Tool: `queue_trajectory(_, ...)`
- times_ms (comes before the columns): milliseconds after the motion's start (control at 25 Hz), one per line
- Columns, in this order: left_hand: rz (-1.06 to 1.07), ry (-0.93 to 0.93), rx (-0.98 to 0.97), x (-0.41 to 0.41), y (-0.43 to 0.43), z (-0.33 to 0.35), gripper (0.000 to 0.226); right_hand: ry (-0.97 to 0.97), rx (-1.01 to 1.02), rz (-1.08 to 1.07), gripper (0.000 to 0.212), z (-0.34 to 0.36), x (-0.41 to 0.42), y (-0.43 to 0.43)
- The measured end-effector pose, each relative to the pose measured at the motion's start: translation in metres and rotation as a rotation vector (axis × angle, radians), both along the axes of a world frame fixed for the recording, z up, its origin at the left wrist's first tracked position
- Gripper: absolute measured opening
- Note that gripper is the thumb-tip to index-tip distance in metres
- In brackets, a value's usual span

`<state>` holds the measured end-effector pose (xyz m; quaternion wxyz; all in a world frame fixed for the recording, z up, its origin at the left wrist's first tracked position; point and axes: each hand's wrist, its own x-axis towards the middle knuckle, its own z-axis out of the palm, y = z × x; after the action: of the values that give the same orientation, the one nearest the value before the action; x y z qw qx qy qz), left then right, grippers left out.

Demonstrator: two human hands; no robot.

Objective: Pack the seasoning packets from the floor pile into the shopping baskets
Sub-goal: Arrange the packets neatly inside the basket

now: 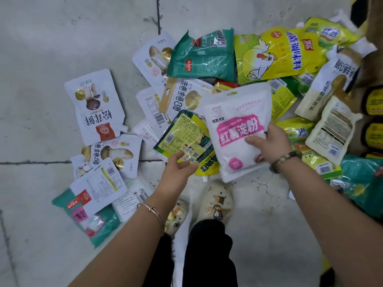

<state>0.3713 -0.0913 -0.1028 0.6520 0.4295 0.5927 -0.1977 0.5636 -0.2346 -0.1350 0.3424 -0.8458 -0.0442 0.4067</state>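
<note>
A pile of seasoning packets lies spread over the tiled floor. My right hand [267, 141] grips a white starch packet with pink lettering [234, 125], lifted above the pile, thumb on its front. My left hand [178, 170] reaches with relaxed fingers to a yellow-green packet [182, 135] and touches its lower edge. Around them lie a white mushroom packet [95, 106], a green packet [203, 56] and a yellow packet with a chicken drawing [275, 54]. No shopping basket is in view.
My two feet in cream clogs [215, 199] stand just below the pile. More packets lie at the lower left [91, 199] and along the right edge [331, 129]. Dark yellow-labelled items [373, 100] sit at the far right. Bare grey tile [51, 38] fills the upper left.
</note>
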Motion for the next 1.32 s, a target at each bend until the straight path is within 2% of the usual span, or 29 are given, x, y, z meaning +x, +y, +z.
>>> queue_trajectory(120, 0.051, 0.008, -0.194, -0.008, 0.004, 0.006, 0.088, 0.250, 0.168, -0.060, 0.021, 0.032, -0.026, 0.010)
queue_trajectory(160, 0.132, -0.015, -0.256, -0.011, 0.005, 0.007, 0.087, 0.347, 0.187, -0.024, 0.021, 0.038, -0.035, 0.016)
queue_trajectory(240, 0.350, -0.066, -0.322, -0.018, 0.006, 0.006, 0.066, 0.495, 0.191, 0.059, 0.020, 0.043, -0.057, 0.029)
queue_trajectory(360, 0.546, -0.034, -0.212, -0.028, 0.007, 0.001, 0.039, 0.569, 0.154, 0.057, 0.019, 0.034, -0.090, 0.043)
queue_trajectory(480, 0.644, 0.020, -0.079, -0.045, 0.010, -0.007, 0.021, 0.451, 0.022, -0.055, 0.022, 0.008, -0.106, 0.052)
queue_trajectory(560, 0.680, 0.082, -0.049, -0.054, 0.013, -0.011, 0.013, 0.214, -0.102, -0.178, 0.039, -0.011, -0.100, 0.056)
queue_trajectory(600, 0.691, 0.108, -0.037, -0.059, 0.014, -0.013, 0.013, 0.099, -0.167, -0.174, 0.050, -0.021, -0.094, 0.058)
queue_trajectory(680, 0.703, 0.127, -0.019, -0.066, 0.017, -0.016, 0.015, -0.050, -0.275, 0.000, 0.068, -0.042, -0.085, 0.062)
queue_trajectory(800, 0.701, 0.150, -0.025, -0.074, 0.022, -0.017, 0.017, -0.197, -0.441, 0.387, 0.082, -0.065, -0.084, 0.072)
queue_trajectory(880, 0.690, 0.170, -0.024, -0.079, 0.026, -0.018, 0.025, -0.270, -0.542, 0.429, 0.082, -0.075, -0.089, 0.082)
queue_trajectory(960, 0.666, 0.173, -0.018, -0.081, 0.029, -0.020, 0.036, -0.252, -0.618, 0.424, 0.075, -0.082, -0.090, 0.090)
queue_trajectory(1040, 0.650, 0.180, -0.009, -0.082, 0.031, -0.021, 0.043, -0.170, -0.634, 0.448, 0.061, -0.083, -0.087, 0.094)
queue_trajectory(1120, 0.637, 0.181, 0.009, -0.081, 0.032, -0.018, 0.045, -0.123, -0.555, 0.410, 0.039, -0.080, -0.085, 0.091)
queue_trajectory(1200, 0.627, 0.173, 0.041, -0.082, 0.033, -0.015, 0.042, -0.121, -0.476, 0.360, 0.040, -0.074, -0.088, 0.083)
queue_trajectory(1320, 0.595, 0.142, 0.069, -0.082, 0.038, 0.000, 0.022, -0.134, -0.422, 0.274, 0.043, -0.052, -0.092, 0.065)
